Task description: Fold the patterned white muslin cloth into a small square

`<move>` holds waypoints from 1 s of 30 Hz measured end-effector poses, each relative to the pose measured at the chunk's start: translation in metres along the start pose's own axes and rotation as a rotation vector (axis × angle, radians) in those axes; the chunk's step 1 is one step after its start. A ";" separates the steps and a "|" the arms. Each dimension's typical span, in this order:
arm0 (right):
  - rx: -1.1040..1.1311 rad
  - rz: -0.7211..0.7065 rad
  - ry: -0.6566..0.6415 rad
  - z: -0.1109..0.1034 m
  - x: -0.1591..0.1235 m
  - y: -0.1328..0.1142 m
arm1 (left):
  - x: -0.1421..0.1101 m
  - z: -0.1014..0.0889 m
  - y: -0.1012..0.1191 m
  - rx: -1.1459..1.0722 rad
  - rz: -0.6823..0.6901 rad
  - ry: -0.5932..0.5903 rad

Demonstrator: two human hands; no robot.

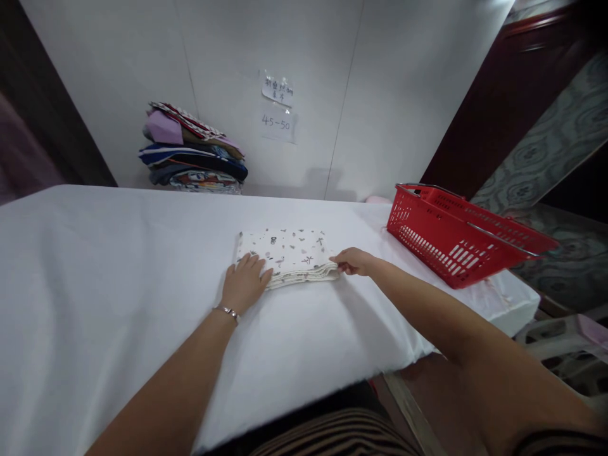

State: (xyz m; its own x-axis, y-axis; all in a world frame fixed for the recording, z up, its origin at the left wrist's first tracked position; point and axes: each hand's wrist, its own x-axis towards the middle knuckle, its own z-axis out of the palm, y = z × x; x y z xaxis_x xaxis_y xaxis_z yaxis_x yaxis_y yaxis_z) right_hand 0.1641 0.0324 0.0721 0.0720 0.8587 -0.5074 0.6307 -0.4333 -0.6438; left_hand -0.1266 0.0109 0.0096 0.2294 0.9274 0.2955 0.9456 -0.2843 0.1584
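A white cloth (pixel 289 250) with small grey and tan prints of palms and birds lies folded into a layered rectangle in the middle of the table. My left hand (pixel 244 282) rests on its near left corner, fingers spread, with a silver bracelet at the wrist. At the near right corner, my right hand (pixel 352 261) pinches the edge of the folded layers between thumb and fingers. The stacked edges of the cloth face me.
White sheeting covers the table (pixel 118 285). A red plastic basket (pixel 427 234) stands at the right end. Behind the table's far edge rises a pile of folded fabrics (pixel 194 149) against the wall. Two paper signs (pixel 277 120) are taped up there. A pale plastic stool (pixel 560 342) is at the right.
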 end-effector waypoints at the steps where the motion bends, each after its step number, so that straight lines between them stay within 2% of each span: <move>1: 0.023 0.008 -0.015 0.001 0.000 0.003 | 0.000 0.000 0.000 -0.003 0.001 0.005; 6: 0.039 0.081 -0.048 0.004 0.007 0.012 | 0.001 0.003 -0.001 -0.007 0.015 0.020; 15: -0.081 0.169 -0.078 0.005 0.032 0.015 | -0.001 0.000 0.000 -0.032 0.002 0.010; 30: 0.049 0.185 -0.067 -0.002 0.010 0.000 | 0.000 -0.001 0.001 -0.034 -0.001 -0.001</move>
State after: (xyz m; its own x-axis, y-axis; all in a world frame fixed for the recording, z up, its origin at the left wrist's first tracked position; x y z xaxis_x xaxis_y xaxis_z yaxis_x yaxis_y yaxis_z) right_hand 0.1664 0.0420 0.0682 0.1307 0.7438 -0.6555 0.5728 -0.5963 -0.5624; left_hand -0.1265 0.0101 0.0109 0.2284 0.9279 0.2948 0.9373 -0.2914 0.1911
